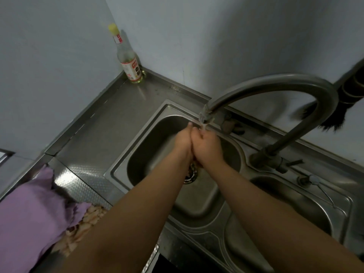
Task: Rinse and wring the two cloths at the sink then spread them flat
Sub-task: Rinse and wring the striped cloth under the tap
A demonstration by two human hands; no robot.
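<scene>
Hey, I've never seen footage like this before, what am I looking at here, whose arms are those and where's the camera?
There is no machine here. The one picture comes from a camera worn on a person's head, looking down at their own bare arms. The left hand and right hand are pressed together under water running from the curved faucet, over the left basin of a steel double sink. Neither hand visibly holds anything. On the counter at the left lie a purple cloth and, partly under it, a patterned cloth. A bottle with a yellow cap stands in the back corner.
</scene>
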